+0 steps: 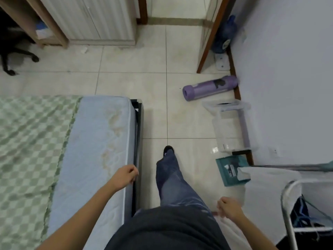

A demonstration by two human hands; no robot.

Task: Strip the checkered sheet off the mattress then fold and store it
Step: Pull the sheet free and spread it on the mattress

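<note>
Checkered sheet (30,141) is lying drawn back from the right edge of the mattress (100,141), still covering the rest, while the left hand (125,175) and right hand (228,206) are hanging with fingers loosely curled, seemingly holding nothing, so stripping is partway and is calling next for gripping the sheet's loose edge.

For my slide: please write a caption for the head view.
Checkered sheet covers only part of the mattress; the person's left hand and right hand hold nothing.
</note>
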